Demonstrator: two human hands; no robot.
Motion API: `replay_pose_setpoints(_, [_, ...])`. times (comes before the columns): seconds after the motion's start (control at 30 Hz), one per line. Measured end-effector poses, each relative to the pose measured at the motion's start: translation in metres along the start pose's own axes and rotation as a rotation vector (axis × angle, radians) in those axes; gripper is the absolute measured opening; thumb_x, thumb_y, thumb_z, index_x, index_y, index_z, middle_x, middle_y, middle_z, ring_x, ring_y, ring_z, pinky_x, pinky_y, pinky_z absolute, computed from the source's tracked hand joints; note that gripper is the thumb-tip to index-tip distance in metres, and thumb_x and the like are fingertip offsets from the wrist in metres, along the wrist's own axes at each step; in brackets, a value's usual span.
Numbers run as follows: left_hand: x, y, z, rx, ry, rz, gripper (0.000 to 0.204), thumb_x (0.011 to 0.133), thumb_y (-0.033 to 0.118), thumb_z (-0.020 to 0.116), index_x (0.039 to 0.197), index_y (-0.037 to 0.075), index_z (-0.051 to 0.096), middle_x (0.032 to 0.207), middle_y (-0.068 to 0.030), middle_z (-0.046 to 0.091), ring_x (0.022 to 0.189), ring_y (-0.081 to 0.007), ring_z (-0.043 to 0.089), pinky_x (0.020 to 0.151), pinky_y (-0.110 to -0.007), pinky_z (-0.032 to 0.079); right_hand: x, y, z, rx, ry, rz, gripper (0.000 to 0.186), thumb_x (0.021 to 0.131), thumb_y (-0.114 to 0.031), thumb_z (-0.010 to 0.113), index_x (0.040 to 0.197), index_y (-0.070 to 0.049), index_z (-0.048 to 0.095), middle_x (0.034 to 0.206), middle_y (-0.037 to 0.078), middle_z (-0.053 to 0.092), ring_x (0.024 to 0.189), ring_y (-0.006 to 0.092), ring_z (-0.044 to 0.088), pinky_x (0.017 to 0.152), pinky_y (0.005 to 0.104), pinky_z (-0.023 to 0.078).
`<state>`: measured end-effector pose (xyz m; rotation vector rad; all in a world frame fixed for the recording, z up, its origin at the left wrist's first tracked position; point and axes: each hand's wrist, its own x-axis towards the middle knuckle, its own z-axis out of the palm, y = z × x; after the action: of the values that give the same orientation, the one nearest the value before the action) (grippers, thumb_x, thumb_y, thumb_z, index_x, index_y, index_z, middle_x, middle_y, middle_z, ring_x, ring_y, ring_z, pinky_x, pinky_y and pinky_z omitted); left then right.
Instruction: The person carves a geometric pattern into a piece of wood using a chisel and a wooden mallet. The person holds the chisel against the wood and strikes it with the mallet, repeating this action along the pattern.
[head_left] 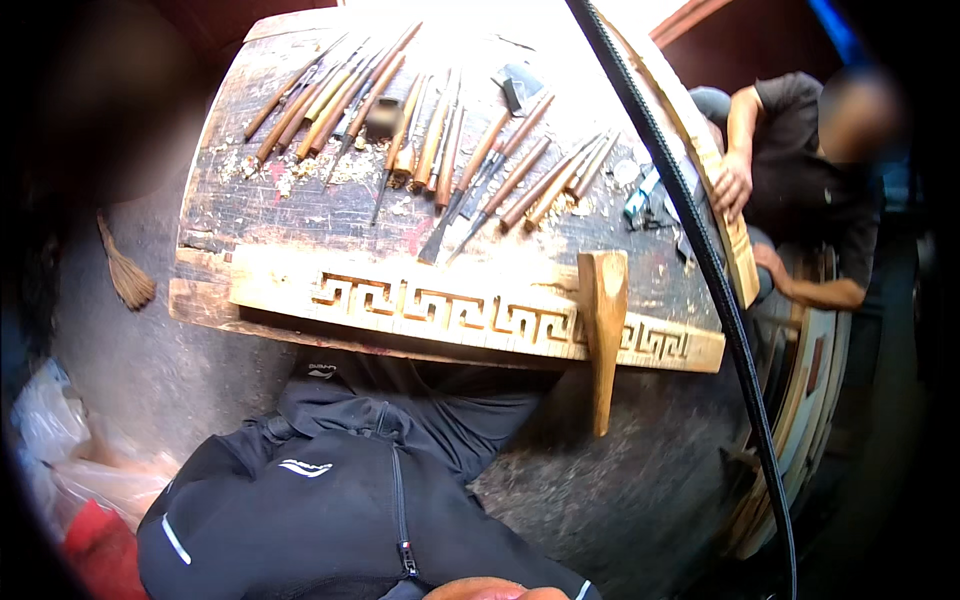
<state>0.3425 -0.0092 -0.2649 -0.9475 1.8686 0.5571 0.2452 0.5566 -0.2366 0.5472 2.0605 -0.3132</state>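
In the head view, I cannot see the left hand or the right hand for sure. A bit of skin peeks in at the low edge, but I cannot tell what it is. So I cannot tell if the hands are wide, narrow or holding something.

The board lies along the near edge of the bench, just past the dark jacket. A bent-line pattern is cut into it. The mallet lies across the board and hides part of the pattern. Its thin end sticks out past the near edge. The chisels lie in a messy row behind, with wood chips around them.

To cut this board well, I think it should sit flat and firm. Small, soft taps would be safest, as the thin bits between the cuts could snap. Fingers should stay behind the sharp end.

The mallet's end could get bumped by a knee or sleeve. The black cable runs down past the board's right end, so big swings there look risky. A co-worker's hand is on the long wood at the right. The most room seems to be on the bench's left side.
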Motion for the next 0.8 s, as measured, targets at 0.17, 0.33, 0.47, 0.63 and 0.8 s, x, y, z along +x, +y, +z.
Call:
replay_pose_setpoints(0.17, [0.009,0.018,0.01,-0.022,0.038,0.007,0.049,0.102,0.053,0.065,0.123,0.012,0.083,0.125,-0.0245,0.078,0.119,-0.0456,0.075,0.097,-0.055,0.06,0.009,-0.004,-0.011,-0.01,0.019,-0.031,0.033,0.098,-0.01,0.07,0.13,-0.01,0.079,0.095,0.018,0.079,0.098,0.0393,0.08,0.085,0.0478,0.063])
replay_pose_setpoints(0.33, [0.022,0.02,-0.001,-0.009,0.074,0.015,0.046,0.104,0.05,0.065,0.124,0.013,0.083,0.124,-0.0238,0.079,0.119,-0.0453,0.074,0.097,-0.056,0.061,0.013,0.001,-0.015,-0.022,0.036,-0.014,0.032,0.099,-0.01,0.07,0.129,-0.01,0.079,0.094,0.018,0.079,0.097,0.0394,0.08,0.085,0.0479,0.063])
replay_pose_setpoints(0.47, [0.038,0.02,-0.028,0.031,0.289,0.097,0.043,0.105,0.047,0.065,0.124,0.014,0.083,0.123,-0.0233,0.079,0.118,-0.0451,0.074,0.096,-0.056,0.061,0.012,-0.002,-0.013,-0.044,0.055,-0.032,0.032,0.099,-0.01,0.07,0.129,-0.011,0.079,0.093,0.018,0.079,0.096,0.0394,0.081,0.084,0.0479,0.063])
replay_pose_setpoints(0.63, [-0.002,0.14,-0.093,-0.227,0.729,0.64,0.03,0.103,0.037,0.073,0.116,0.012,0.083,0.106,-0.0202,0.08,0.098,-0.0445,0.076,0.083,-0.054,0.062,0.016,0.003,-0.025,-0.052,0.207,0.013,0.031,0.099,-0.01,0.07,0.129,-0.011,0.079,0.092,0.018,0.079,0.095,0.0395,0.081,0.084,0.0479,0.063])
replay_pose_setpoints(0.8, [-0.095,0.205,-0.146,0.004,0.931,1.258,0.016,0.09,0.016,0.086,0.105,0.014,0.083,0.078,-0.0156,0.073,0.069,-0.0313,0.074,0.061,-0.042,0.057,0.008,-0.03,-0.067,-0.044,0.678,-0.092,0.031,0.099,-0.01,0.07,0.128,-0.011,0.079,0.091,0.018,0.079,0.095,0.0396,0.081,0.083,0.0479,0.063])
